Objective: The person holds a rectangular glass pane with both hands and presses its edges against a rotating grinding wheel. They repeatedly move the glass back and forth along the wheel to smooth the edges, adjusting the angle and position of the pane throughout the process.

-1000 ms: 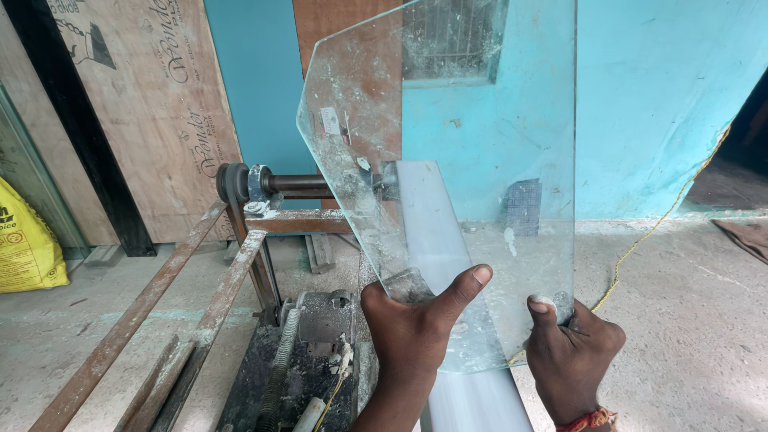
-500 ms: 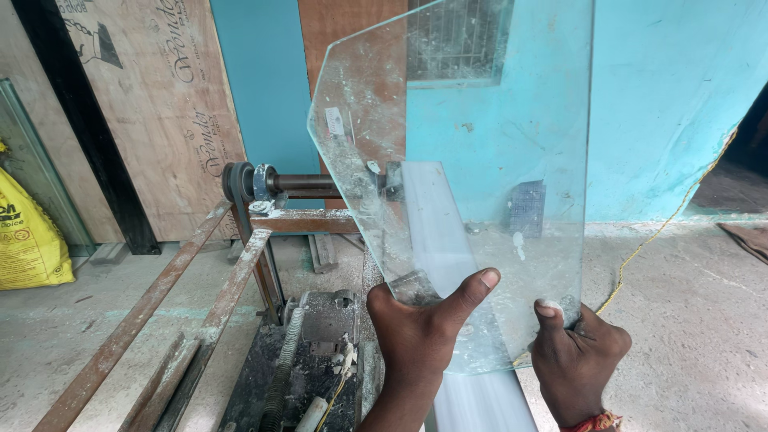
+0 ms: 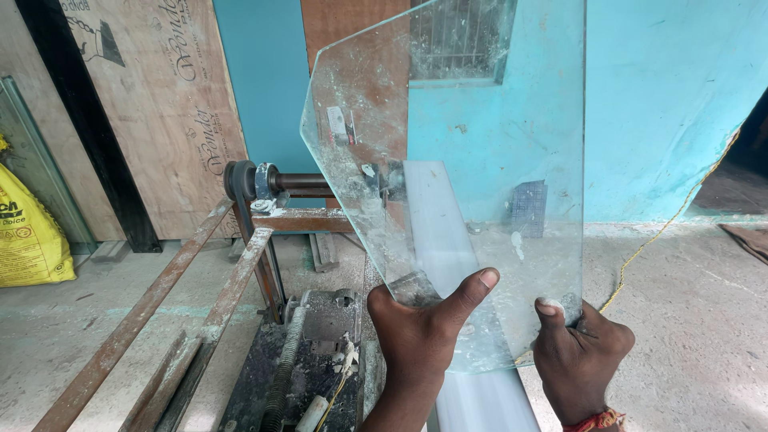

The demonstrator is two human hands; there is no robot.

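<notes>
I hold a clear glass pane (image 3: 480, 120) upright in front of me, dusty and smeared, with a cut-off corner at its upper left. My left hand (image 3: 420, 340) grips the pane's lower left edge, thumb pressed flat on the front face. My right hand (image 3: 580, 352) clasps the lower right corner, thumb on the glass; a red thread band circles that wrist. Behind the pane and seen through it runs a pale sanding belt (image 3: 436, 240) of a rusty belt machine.
The machine's rusty steel frame rails (image 3: 200, 296), its roller shaft (image 3: 280, 182) and a motor (image 3: 328, 314) stand lower left. Plywood sheets (image 3: 160, 104) lean on the turquoise wall. A yellow sack (image 3: 28, 236) sits far left. A yellow cord (image 3: 664, 228) trails over the concrete floor on the right.
The pane has come slightly higher and closer to me, filling more of the view. Both hands keep the same grip on its lower edge.
</notes>
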